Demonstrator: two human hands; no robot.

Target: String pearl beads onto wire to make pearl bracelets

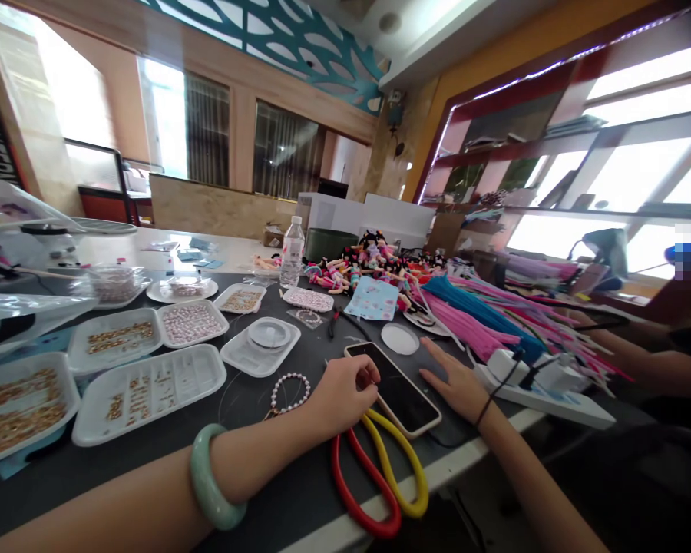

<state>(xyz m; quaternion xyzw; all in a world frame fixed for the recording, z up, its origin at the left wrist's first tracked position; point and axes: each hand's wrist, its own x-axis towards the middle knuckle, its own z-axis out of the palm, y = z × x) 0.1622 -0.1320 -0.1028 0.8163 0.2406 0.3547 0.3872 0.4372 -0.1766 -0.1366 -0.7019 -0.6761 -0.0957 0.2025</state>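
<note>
My left hand (345, 393), with a green bangle (210, 480) on its wrist, is at the left edge of a phone (395, 388) lying dark screen up. Its fingers are curled together in a pinch; whatever they hold is too small or hidden. Beneath that hand, scissors with one red and one yellow loop handle (406, 476) stick out towards the table edge; their blades are hidden. My right hand (457, 384) is right of the phone, fingers spread and holding nothing. A bracelet of pearly beads (291, 393) lies left of my left hand.
White trays (150, 395) with gold findings and pink beads fill the left. A round white lid (400, 339), black-handled pliers (333, 324) and a water bottle (292, 253) stand or lie ahead. Dolls (374, 253), pipe cleaners (484, 315) and a power strip (553, 399) are rightward, near another person's arm (639, 346).
</note>
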